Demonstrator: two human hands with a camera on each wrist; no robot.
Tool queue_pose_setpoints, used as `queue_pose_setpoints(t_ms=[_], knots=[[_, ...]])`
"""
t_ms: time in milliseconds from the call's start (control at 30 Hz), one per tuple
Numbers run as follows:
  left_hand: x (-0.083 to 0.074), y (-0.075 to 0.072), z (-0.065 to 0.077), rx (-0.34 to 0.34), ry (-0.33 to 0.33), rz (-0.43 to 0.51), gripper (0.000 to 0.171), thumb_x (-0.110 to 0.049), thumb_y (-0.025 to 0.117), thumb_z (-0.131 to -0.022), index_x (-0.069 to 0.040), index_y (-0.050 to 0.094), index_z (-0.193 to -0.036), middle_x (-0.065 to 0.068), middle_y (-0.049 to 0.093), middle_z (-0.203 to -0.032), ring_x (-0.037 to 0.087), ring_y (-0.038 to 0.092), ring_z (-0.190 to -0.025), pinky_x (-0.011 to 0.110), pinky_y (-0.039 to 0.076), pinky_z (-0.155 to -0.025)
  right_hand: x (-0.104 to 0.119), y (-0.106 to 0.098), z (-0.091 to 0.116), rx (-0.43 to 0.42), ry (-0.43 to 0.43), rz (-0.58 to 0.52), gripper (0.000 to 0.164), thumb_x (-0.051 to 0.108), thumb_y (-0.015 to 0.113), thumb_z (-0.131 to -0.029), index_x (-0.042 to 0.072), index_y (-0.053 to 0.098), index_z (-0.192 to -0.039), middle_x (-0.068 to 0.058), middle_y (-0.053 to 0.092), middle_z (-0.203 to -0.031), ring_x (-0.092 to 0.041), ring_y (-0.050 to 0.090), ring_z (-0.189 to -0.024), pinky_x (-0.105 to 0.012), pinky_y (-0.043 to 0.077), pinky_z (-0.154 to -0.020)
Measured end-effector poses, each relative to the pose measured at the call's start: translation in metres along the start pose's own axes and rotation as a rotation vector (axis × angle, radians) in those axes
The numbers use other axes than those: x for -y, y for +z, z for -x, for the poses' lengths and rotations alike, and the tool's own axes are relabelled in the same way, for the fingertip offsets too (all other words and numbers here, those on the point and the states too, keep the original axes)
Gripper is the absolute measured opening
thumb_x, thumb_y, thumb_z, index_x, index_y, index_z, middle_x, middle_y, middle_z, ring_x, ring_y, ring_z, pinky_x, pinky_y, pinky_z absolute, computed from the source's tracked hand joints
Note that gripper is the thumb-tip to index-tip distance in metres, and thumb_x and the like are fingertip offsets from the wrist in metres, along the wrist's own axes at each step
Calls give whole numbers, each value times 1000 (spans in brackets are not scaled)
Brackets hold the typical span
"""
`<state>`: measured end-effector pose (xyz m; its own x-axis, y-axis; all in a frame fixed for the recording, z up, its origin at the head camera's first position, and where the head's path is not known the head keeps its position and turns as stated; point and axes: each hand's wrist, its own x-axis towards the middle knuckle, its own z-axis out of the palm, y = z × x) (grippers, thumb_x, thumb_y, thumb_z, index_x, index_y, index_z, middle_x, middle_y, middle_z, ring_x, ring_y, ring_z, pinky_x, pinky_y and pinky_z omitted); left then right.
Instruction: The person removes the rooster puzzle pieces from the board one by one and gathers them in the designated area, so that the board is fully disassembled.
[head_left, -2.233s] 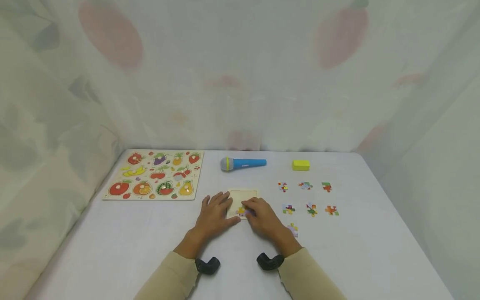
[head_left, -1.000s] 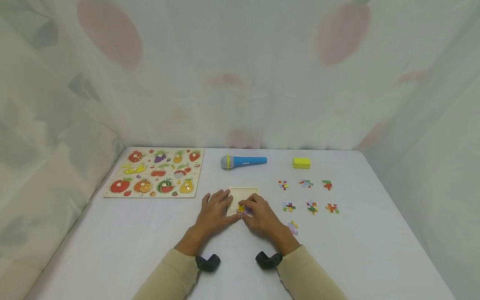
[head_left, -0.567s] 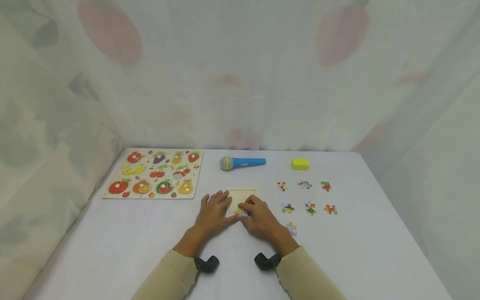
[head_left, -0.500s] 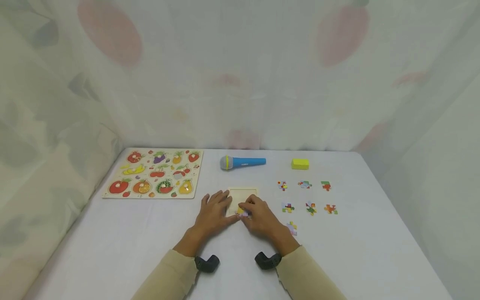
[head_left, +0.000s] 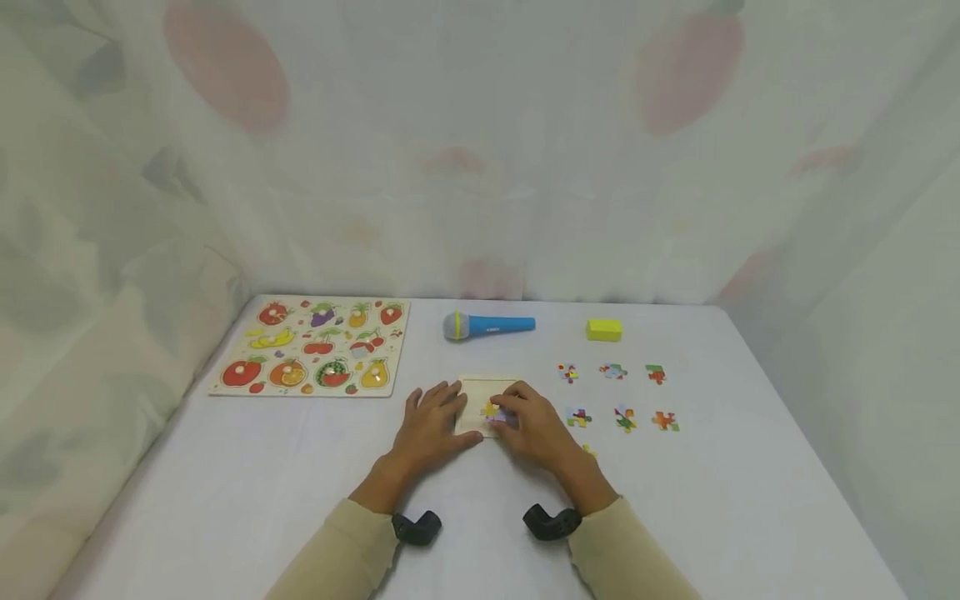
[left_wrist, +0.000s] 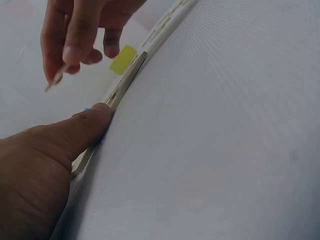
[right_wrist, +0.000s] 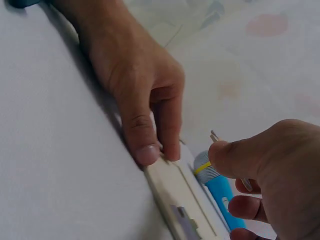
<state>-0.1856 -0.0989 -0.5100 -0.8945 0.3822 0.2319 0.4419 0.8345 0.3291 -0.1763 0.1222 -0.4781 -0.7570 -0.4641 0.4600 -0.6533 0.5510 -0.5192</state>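
A shallow wooden puzzle tray point(head_left: 487, 385) lies on the white table in front of me. My left hand point(head_left: 427, 429) rests at its left side, fingers spread on the rim, thumb along the near edge. Over the tray, my right hand point(head_left: 536, 429) pinches a small yellow-and-purple jigsaw piece point(head_left: 490, 411) between thumb and fingertips. Both wrist views show this held piece point(left_wrist: 57, 79) edge-on, raised above the tray. Another purplish piece point(right_wrist: 185, 220) lies inside the tray in the right wrist view. The right fingers partly cover the held piece.
Several loose jigsaw pieces point(head_left: 626, 418) lie to the right; the nearest one point(head_left: 588, 451) is mostly hidden by my right wrist. A blue toy microphone point(head_left: 491, 325) and a yellow block point(head_left: 603, 330) stand behind. A fruit peg board point(head_left: 307, 346) lies at the left.
My right hand has shifted slightly right and away from the tray's near edge, lifting the piece it pinches. Its wrist now covers more of the nearest loose piece. My left hand stays put.
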Motion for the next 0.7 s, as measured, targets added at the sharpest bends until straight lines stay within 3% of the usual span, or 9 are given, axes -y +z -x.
queue_pose_setpoints(t_ms=[200, 367, 567, 700], knots=[[-2, -5, -1, 8, -14, 10, 73, -60, 68, -80, -8, 61, -130, 7, 47, -144, 29, 35, -136, 59, 16, -107, 10, -24, 4, -41, 2, -117, 34, 4, 77, -81, 2, 68, -114, -2, 56, -103, -13, 56, -89, -31, 51, -77], [-3, -5, -1, 23, -33, 17, 73, -60, 69, -80, -9, 60, -132, 7, 46, -145, 28, 34, -136, 58, 14, -109, 14, -47, 14, -57, 67, -113, 35, 6, 78, -82, 7, 69, -115, 3, 55, -104, -11, 54, -89, -32, 50, -75], [-4, -5, 1, 25, -39, 37, 73, -59, 69, -80, -9, 60, -132, 7, 45, -145, 28, 33, -136, 57, 14, -108, 10, -67, 31, -107, 67, -110, 39, 3, 79, -80, 6, 68, -117, 0, 57, -105, -13, 54, -89, -41, 51, -74], [-5, -4, 1, 26, -34, 42, 72, -58, 69, -80, -9, 60, -132, 7, 46, -145, 28, 34, -136, 58, 15, -108, 4, -76, 43, -119, 77, -106, 40, 2, 79, -79, 6, 68, -117, 1, 57, -106, -12, 54, -90, -40, 51, -75]])
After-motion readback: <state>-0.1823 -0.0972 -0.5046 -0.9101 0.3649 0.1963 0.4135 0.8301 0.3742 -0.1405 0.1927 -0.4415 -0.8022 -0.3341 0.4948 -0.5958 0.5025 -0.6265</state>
